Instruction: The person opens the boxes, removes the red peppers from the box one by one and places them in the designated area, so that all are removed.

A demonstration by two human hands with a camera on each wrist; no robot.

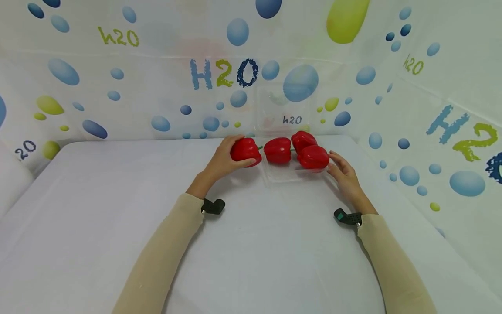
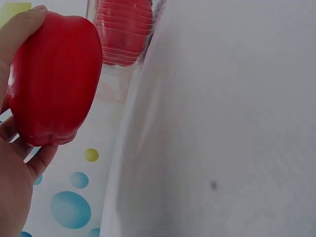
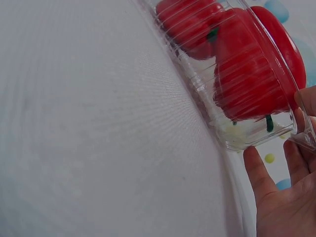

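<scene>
L grip (image 1: pixel 222 159) holds red pepper (image 1: pixel 245 151); R grip (image 1: pixel 347 179) holds clear tray (image 3: pixel 254 136) (w/ 3 peppers (image 1: pixel 277 151)).

"H2O" (image 1: pixel 224 75), sm "h2o" (image 1: pixel 118 37), on bkgd sheet (image 1: pixel 164 98)

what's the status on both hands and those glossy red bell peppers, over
Left hand grips one glossy red bell pepper. Right hand touches clear ribbed plastic container. Three more red peppers inside. Nothing seen blocking.

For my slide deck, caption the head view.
Left hand grips a red pepper beside a clear box holding three more.
</scene>
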